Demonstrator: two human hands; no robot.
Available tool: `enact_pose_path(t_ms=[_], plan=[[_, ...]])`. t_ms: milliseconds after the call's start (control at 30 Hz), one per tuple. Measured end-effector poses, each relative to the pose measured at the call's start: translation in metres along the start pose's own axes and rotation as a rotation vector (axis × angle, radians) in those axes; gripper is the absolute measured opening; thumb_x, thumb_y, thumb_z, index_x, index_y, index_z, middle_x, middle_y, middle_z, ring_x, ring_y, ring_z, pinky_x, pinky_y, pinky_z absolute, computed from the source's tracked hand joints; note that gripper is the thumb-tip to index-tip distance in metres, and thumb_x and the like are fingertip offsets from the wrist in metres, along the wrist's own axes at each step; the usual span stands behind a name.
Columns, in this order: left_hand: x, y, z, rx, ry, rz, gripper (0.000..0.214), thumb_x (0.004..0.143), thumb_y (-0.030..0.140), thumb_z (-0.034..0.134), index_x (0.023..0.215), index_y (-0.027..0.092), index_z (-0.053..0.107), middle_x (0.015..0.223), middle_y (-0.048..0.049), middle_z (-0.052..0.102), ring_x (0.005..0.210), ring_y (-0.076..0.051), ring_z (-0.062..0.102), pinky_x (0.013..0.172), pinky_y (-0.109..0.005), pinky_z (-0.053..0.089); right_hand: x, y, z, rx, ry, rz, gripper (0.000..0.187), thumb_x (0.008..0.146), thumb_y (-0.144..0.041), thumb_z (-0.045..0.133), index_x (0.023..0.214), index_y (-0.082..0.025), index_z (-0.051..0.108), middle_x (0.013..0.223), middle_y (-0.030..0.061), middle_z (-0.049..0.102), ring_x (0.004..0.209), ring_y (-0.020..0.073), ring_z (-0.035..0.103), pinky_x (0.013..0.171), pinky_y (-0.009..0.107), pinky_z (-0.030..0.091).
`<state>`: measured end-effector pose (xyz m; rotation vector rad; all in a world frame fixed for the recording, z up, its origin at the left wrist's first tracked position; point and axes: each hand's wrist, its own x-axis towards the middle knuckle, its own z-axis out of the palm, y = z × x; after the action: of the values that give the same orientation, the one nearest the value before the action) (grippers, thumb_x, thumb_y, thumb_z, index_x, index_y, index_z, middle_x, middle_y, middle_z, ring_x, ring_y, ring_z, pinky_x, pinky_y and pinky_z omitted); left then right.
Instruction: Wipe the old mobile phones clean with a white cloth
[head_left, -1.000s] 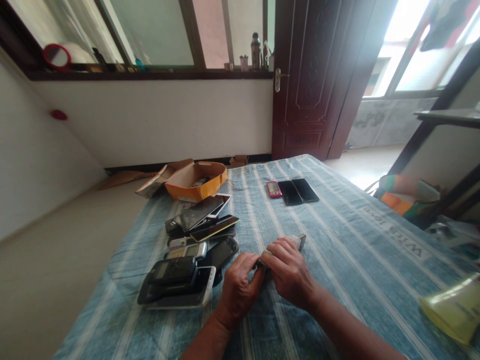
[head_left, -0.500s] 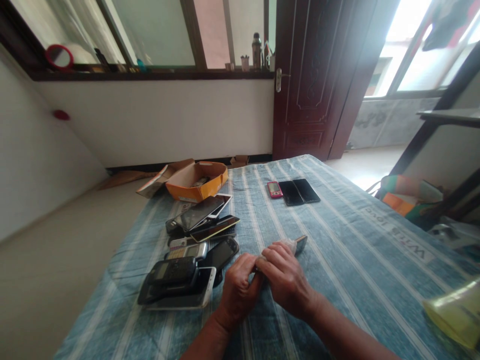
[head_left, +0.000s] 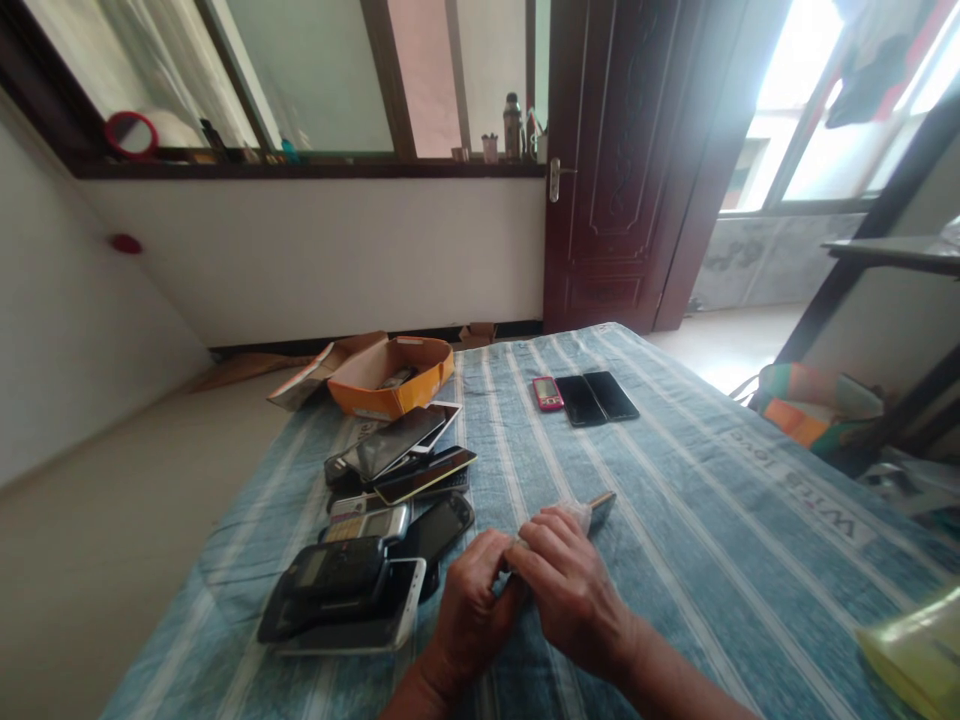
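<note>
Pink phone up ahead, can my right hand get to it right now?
Probably yes: only bare striped cloth lies between the right hand and the pink phone, though that hand grips a slim device.

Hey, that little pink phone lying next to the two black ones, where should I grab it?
Take the pink phone from above, pinching its near and far short ends. It lies flat on the striped cloth, and its right long edge sits close against a black phone, so fingers probably won't fit on that side. Both short ends look free.
</note>
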<state>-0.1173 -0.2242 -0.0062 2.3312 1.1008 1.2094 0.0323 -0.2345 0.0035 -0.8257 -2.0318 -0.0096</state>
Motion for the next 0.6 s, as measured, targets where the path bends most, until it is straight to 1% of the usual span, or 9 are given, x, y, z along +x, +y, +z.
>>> enact_pose_path(t_ms=[167,367,500,600], plan=[[-0.002,-0.003,0.001,-0.033,-0.02,0.006,0.024,0.091,0.031,0.05,0.07,0.019,0.053,0.067,-0.0032,0.057,0.062,-0.016,0.056,0.057,-0.026,0.046,0.001,-0.004,0.003,0.017,0.002,-0.016,0.027,0.095,-0.014,0.033,0.095,-0.016,0.06,0.08,0.0066,0.057,0.078,0.0195,0.05,0.077,0.039,0.041],[-0.002,-0.003,0.0,-0.08,-0.025,-0.001,0.023,0.09,0.031,0.051,0.071,0.018,0.054,0.068,-0.0032,0.059,0.062,-0.015,0.058,0.057,-0.025,0.047,0.003,-0.006,0.003,0.027,-0.007,0.003,0.028,0.097,-0.015,0.032,0.092,-0.016,0.059,0.079,0.0057,0.056,0.076,0.0187,0.049,0.076,0.038,0.04],[-0.001,-0.002,0.0,-0.066,-0.014,0.01,0.023,0.091,0.028,0.05,0.07,0.018,0.053,0.067,-0.0028,0.058,0.061,-0.015,0.058,0.055,-0.024,0.045,0.004,-0.001,-0.001,0.062,-0.047,-0.011,0.029,0.098,-0.016,0.031,0.088,-0.017,0.059,0.076,0.0051,0.057,0.075,0.0179,0.049,0.075,0.036,0.04],[0.0,-0.001,0.001,-0.041,-0.019,-0.002,0.022,0.091,0.025,0.05,0.07,0.018,0.054,0.066,-0.0025,0.058,0.06,-0.014,0.058,0.054,-0.023,0.044,0.003,0.006,-0.006,0.071,-0.069,-0.013,0.029,0.098,-0.015,0.031,0.09,-0.017,0.059,0.078,0.0047,0.059,0.076,0.0172,0.05,0.079,0.037,0.039]])
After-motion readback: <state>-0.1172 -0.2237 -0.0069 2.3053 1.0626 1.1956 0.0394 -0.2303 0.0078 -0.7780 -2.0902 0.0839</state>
